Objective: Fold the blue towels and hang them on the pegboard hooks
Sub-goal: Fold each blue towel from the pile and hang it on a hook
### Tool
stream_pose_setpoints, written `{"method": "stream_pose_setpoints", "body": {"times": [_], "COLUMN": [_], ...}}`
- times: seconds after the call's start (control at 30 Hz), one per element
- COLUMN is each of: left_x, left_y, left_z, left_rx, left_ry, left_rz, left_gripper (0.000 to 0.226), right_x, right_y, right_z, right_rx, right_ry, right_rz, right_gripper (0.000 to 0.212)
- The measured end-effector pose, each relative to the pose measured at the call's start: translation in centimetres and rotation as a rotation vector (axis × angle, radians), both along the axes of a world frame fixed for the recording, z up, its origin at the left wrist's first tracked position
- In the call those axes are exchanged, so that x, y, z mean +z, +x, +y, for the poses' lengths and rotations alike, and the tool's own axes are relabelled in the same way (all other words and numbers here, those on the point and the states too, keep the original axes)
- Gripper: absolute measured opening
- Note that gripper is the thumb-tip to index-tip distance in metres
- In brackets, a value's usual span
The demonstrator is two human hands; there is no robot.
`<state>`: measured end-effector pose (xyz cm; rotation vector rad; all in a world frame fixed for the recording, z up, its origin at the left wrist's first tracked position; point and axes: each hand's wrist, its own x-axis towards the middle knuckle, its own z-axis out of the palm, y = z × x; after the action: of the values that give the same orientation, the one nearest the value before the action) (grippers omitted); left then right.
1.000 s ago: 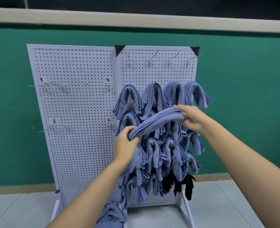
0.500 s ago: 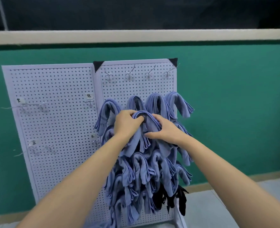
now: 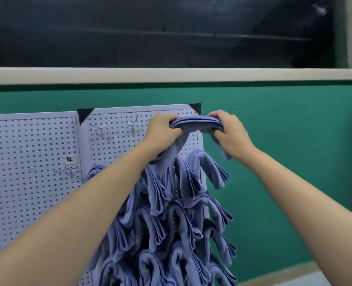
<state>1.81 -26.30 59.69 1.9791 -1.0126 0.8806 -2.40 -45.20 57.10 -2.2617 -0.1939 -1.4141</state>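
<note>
Hands (image 3: 195, 131) grip folded towel (image 3: 194, 123) at pegboard (image 3: 36, 145) top

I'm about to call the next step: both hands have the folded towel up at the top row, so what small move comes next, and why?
Probably lower the folded towel so its middle drapes over a top-row hook. The left hand and right hand hold it stretched at the pegboard's upper right corner, above the hung towels. That hook itself is hidden, so ease down.
</note>
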Motion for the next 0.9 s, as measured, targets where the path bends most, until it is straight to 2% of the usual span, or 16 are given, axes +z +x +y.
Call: {"method": "stream_pose_setpoints", "body": {"times": [0.13,0.23,0.37,0.53,0.67,0.8,0.9], "left_x": [2.7,4.6,6.3,7.4,5.1,0.5,-0.7], "left_y": [2.3,4.0,6.2,9.4,11.3,12.1,12.3], "left_z": [-3.2,-5.5,-8.0,-10.3,-11.3,-11.1,-10.4], "left_rx": [-0.037,0.025,0.115,0.210,0.264,0.216,0.207], "left_ry": [-0.118,-0.165,-0.157,-0.108,-0.065,-0.068,-0.082], "left_rz": [-0.074,-0.077,-0.031,0.037,0.010,-0.184,-0.236], "left_gripper": [0.027,0.023,0.017,0.022,0.014,0.029,0.028], "right_x": [2.9,4.8,6.1,6.5,4.7,1.4,-0.2], "right_y": [2.2,4.2,6.9,9.9,12.3,13.8,14.2], "right_z": [-1.9,-3.1,-4.7,-5.7,-6.2,-6.5,-6.8], "right_rx": [-0.025,-0.044,-0.080,-0.092,-0.069,0.010,0.052], "right_ry": [0.039,0.072,0.092,0.118,0.138,0.111,0.099], "right_rz": [-0.087,-0.089,-0.063,0.005,0.060,0.072,0.079], "right_gripper": [0.040,0.037,0.033,0.026,0.023,0.023,0.026]}}
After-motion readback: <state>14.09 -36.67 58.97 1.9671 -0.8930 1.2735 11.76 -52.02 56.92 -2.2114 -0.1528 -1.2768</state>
